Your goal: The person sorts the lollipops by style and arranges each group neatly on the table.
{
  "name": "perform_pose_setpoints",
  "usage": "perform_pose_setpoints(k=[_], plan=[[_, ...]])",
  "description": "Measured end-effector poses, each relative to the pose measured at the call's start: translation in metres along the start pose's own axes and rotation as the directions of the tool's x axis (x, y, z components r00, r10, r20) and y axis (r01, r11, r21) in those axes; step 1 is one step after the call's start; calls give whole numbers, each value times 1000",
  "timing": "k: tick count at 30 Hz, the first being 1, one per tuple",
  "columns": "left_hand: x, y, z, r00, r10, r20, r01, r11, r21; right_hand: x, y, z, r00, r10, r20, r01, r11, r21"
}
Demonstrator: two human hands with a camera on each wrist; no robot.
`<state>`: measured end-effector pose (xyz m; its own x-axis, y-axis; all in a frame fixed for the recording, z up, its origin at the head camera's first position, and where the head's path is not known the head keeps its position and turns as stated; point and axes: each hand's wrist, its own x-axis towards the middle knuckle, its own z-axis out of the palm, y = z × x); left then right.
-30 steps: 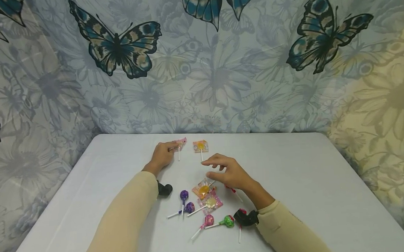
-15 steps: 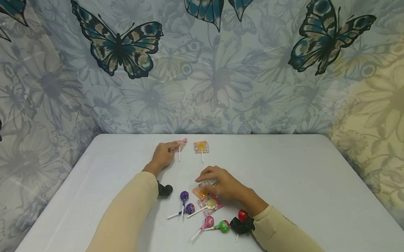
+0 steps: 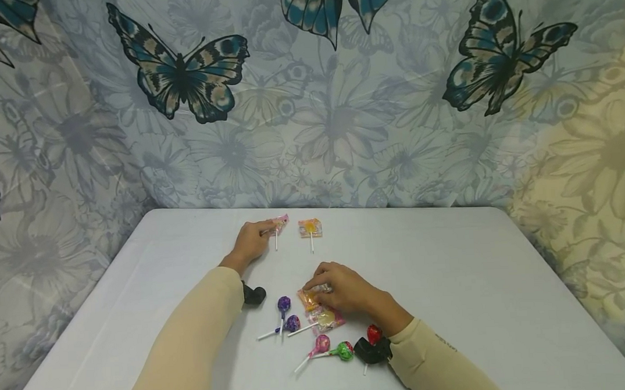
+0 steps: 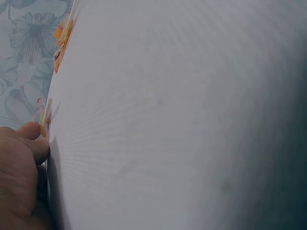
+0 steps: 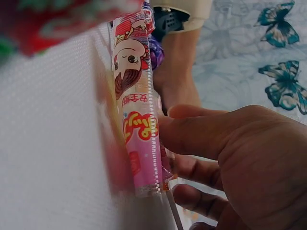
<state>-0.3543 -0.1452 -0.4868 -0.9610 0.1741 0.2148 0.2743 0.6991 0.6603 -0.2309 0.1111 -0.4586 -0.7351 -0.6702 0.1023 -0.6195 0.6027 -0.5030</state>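
Near the table's far edge, my left hand [image 3: 249, 241] pinches the wrapper of a pink-wrapped lollipop [image 3: 280, 222], its white stick pointing back toward me. Thumb and finger meet at that wrapper in the left wrist view. A flat orange lollipop [image 3: 310, 228] lies just to its right. Lower down, my right hand [image 3: 345, 286] grips another orange lollipop [image 3: 308, 300] by its clear wrapper, partly covering it. Right below that hand lies a yellow lollipop in a pink wrapper [image 3: 325, 319]; the right wrist view shows its printed wrapper [image 5: 136, 120] close up, in front of the fingertips.
Two purple lollipops [image 3: 293, 322] lie crossed left of the right hand. Nearer me are a pink lollipop [image 3: 322, 343], a green one [image 3: 345, 350] and a red one [image 3: 374, 333], partly behind the black wrist camera [image 3: 373, 350]. A butterfly-patterned wall [image 3: 336, 130] stands behind the white table [image 3: 452, 270].
My right hand has come down and toward me from above the pile, and its fingers have closed on the orange lollipop. The left hand stays in place on the pink-wrapped lollipop.
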Motion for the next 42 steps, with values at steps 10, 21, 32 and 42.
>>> perform_pose_setpoints(k=[10,21,32,42], plan=[[-1,-2,0,1000,-11,14,11,1000,-8,0,0,0,999,48,5,-48,999,1],[-3,-1,1,999,34,9,-33,999,-24,0,-7,-8,982,184,46,-181,982,-62],[-2,-1,2,1000,20,10,-20,1000,0,-1,-5,-9,971,235,43,-231,970,-78],[0,-2,2,1000,2,6,-2,1000,9,0,-5,-9,981,175,85,-177,984,12]])
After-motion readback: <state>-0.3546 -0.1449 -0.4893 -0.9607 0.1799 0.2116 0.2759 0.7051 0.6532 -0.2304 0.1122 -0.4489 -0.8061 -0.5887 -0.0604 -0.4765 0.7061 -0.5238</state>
